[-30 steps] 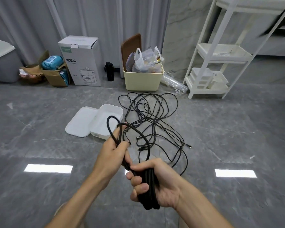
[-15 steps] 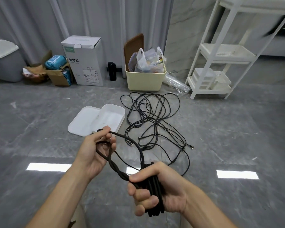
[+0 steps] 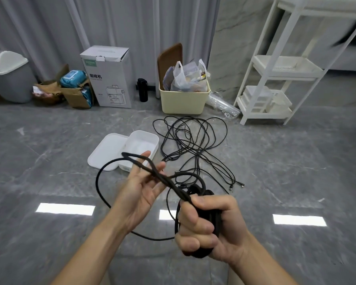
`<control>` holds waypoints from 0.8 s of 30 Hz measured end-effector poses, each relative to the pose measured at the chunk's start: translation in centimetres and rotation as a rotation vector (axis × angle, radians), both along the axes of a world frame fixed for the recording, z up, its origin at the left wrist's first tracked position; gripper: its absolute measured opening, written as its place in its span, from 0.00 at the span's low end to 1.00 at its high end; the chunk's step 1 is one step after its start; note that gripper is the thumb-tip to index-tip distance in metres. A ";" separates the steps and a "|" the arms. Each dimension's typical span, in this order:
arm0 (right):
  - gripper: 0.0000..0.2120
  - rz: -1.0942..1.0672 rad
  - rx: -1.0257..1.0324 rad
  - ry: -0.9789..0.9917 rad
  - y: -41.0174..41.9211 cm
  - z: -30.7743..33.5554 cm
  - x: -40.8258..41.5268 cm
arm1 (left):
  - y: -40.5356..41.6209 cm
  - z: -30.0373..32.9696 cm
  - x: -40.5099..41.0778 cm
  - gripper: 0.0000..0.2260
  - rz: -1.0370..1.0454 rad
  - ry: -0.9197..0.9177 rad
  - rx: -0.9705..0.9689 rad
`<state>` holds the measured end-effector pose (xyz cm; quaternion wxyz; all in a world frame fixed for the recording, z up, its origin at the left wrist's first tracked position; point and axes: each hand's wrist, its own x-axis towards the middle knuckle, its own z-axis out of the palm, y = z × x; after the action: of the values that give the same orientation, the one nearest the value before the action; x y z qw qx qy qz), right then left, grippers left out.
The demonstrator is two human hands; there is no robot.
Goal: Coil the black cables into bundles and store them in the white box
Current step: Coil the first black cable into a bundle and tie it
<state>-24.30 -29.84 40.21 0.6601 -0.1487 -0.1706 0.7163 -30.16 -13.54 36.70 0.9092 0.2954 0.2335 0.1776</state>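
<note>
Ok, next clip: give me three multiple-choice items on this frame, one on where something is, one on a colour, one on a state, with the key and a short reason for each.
1. Where does the white box sit relative to its lid?
A. Stacked on the shelf unit
B. On the floor, right beside the lid
C. Inside the cream bin

2. What colour is the bin holding the plastic bags?
A. Cream
B. Red
C. Black

3. What is the state of the right hand?
A. Flat on the floor
B. Open, holding nothing
C. Gripping a coiled bundle of black cable

Key: 1 B, the open box and its lid lie side by side on the grey floor. 2 A, the bin's wall is pale cream. 3 C, the fingers curl round the coil, while the left hand carries a loose loop over straight fingers.
</note>
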 end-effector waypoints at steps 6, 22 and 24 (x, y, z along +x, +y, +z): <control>0.07 -0.204 -0.114 0.074 -0.1 -0.3 0.3 | -1.4 0.3 -0.6 0.15 -0.228 0.130 0.375; 0.09 -0.275 -0.253 0.062 0.2 -1.0 0.8 | -1.9 3.1 -1.8 0.14 -0.478 0.131 0.769; 0.07 -0.311 -0.350 -0.026 0.3 -0.7 0.9 | -1.7 3.3 -1.7 0.14 -0.473 0.153 0.833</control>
<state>-23.41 -29.50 39.47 0.7243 -0.2943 -0.0272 0.6229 -31.85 -15.26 40.00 0.7095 0.6913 0.1350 0.0221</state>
